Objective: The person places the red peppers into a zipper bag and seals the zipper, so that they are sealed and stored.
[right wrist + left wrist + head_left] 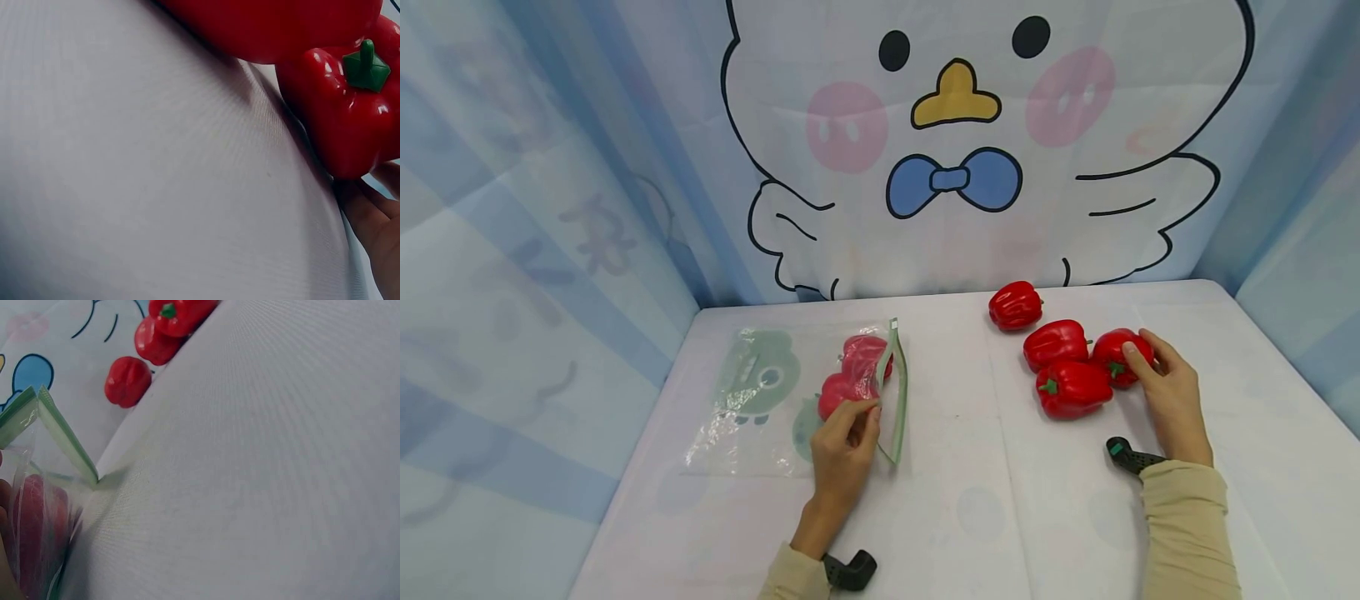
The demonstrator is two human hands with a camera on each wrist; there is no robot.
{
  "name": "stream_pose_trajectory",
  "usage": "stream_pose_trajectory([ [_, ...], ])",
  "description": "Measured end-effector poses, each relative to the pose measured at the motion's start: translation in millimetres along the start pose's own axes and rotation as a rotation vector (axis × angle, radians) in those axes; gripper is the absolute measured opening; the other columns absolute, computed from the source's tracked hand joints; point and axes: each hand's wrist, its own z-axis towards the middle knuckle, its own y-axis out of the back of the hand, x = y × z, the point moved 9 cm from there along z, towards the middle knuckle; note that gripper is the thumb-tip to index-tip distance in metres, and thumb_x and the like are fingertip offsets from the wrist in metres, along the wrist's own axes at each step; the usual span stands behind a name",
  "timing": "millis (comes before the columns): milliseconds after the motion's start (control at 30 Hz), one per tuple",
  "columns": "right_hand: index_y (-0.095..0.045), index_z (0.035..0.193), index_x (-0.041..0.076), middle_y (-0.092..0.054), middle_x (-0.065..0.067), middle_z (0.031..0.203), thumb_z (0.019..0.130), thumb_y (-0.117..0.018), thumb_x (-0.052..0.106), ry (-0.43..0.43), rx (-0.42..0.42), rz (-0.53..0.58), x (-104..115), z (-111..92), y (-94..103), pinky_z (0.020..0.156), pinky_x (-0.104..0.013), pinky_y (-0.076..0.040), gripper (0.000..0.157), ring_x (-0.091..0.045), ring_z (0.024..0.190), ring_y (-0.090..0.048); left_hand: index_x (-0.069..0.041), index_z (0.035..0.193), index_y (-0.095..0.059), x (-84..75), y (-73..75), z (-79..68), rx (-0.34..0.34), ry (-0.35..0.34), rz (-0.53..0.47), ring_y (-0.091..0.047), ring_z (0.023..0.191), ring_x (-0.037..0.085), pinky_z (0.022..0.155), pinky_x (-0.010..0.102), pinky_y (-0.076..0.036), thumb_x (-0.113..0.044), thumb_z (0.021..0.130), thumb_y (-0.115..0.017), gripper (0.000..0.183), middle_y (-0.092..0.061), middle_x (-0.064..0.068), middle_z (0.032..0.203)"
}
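Note:
My left hand (842,454) pinches the near side of the mouth of a clear zip bag (707,450) that lies flat with its green-edged opening facing right. Inside the bag, close to that opening, are red bell peppers (837,395); the left wrist view shows one as a reddish shape (37,531) behind the plastic. On the right, my right hand (1178,404) holds a glossy red bell pepper (1116,348) with a green stem, thumb on the near side and fingers round the far side. It sits against two other peppers, one of them a pepper (1073,390) in front.
Another red pepper (1056,344) lies behind the front one, and a further pepper (1015,306) is near the table's back edge. A white cloth covers the table (955,500). A printed curtain (955,250) hangs behind it and at both sides.

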Motion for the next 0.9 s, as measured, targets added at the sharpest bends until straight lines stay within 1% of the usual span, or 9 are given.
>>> stream_pose_trajectory([
  [133, -0.023, 0.167, 0.030, -0.011, -0.002, 0.177, 0.104, -0.051, 0.056, 0.006, -0.018, 0.003, -0.1, -1.0, 1.2, 0.130, -0.046, -0.020, 0.073, -0.033, 0.165, -0.007, -0.004, 0.108, -0.076, -0.4, 0.1, 0.5, -0.001, -0.003, -0.007, -0.055, 0.066, 0.012, 0.060, 0.012, -0.046, 0.000, 0.091, -0.076, 0.018, -0.067, 0.005, 0.080],
  [267, -0.025, 0.166, 0.029, -0.014, 0.000, 0.177, 0.104, -0.052, 0.054, 0.010, -0.030, 0.034, 0.4, -2.5, 2.4, 0.130, -0.039, -0.020, 0.072, -0.029, 0.165, -0.007, -0.004, 0.108, -0.076, -0.5, -0.1, 0.4, -0.002, -0.003, -0.007, -0.055, 0.067, 0.012, 0.060, 0.012, -0.047, 0.001, 0.090, -0.076, 0.018, -0.067, 0.004, 0.081],
  [400, -0.028, 0.166, 0.028, -0.014, 0.004, 0.177, 0.103, -0.056, 0.051, 0.010, -0.028, 0.125, 1.6, -4.1, 2.9, 0.127, -0.034, -0.020, 0.073, -0.024, 0.165, -0.006, -0.005, 0.108, -0.076, -0.2, 0.0, -0.2, -0.003, -0.002, -0.003, -0.055, 0.066, 0.011, 0.059, 0.012, -0.047, 0.003, 0.089, -0.077, 0.020, -0.067, 0.004, 0.080],
  [533, -0.029, 0.165, 0.029, -0.015, 0.006, 0.177, 0.103, -0.059, 0.049, 0.011, -0.032, 0.178, 4.4, -5.1, 3.5, 0.126, -0.033, -0.020, 0.072, -0.022, 0.165, -0.005, -0.004, 0.107, -0.076, -0.4, 0.6, -0.4, -0.008, -0.008, -0.005, -0.055, 0.066, 0.011, 0.058, 0.013, -0.047, 0.006, 0.087, -0.078, 0.023, -0.067, 0.004, 0.079],
  [633, -0.029, 0.165, 0.030, -0.016, 0.007, 0.176, 0.103, -0.057, 0.050, 0.021, -0.038, 0.153, 8.0, -5.8, 4.2, 0.127, -0.034, -0.020, 0.071, -0.023, 0.165, -0.005, -0.005, 0.107, -0.076, -0.2, 0.7, -0.2, -0.008, -0.007, -0.011, -0.055, 0.065, 0.011, 0.058, 0.013, -0.047, 0.006, 0.087, -0.077, 0.023, -0.067, 0.004, 0.079],
  [767, -0.030, 0.165, 0.030, -0.016, 0.007, 0.176, 0.104, -0.057, 0.048, 0.032, -0.040, 0.160, 12.9, -6.7, 5.1, 0.127, -0.034, -0.018, 0.069, -0.022, 0.166, -0.005, -0.005, 0.108, -0.076, -0.8, 0.7, 0.1, -0.006, -0.014, -0.003, -0.055, 0.066, 0.011, 0.059, 0.013, -0.047, 0.004, 0.088, -0.077, 0.022, -0.067, 0.004, 0.079],
  [833, -0.029, 0.165, 0.031, -0.016, 0.007, 0.176, 0.104, -0.056, 0.048, 0.042, -0.040, 0.137, 15.6, -7.3, 5.6, 0.127, -0.033, -0.019, 0.068, -0.022, 0.166, -0.006, -0.005, 0.108, -0.076, -1.3, 0.8, 0.2, -0.006, -0.017, -0.002, -0.055, 0.066, 0.011, 0.059, 0.013, -0.048, 0.006, 0.086, -0.078, 0.024, -0.067, 0.004, 0.079],
  [900, -0.030, 0.165, 0.031, -0.017, 0.008, 0.176, 0.105, -0.056, 0.047, 0.050, -0.037, 0.145, 18.4, -8.2, 5.8, 0.127, -0.032, -0.020, 0.068, -0.022, 0.165, -0.006, -0.005, 0.108, -0.076, -1.4, 0.7, 0.2, -0.006, -0.016, -0.001, -0.055, 0.066, 0.010, 0.059, 0.013, -0.048, 0.008, 0.084, -0.079, 0.028, -0.067, 0.004, 0.080],
])
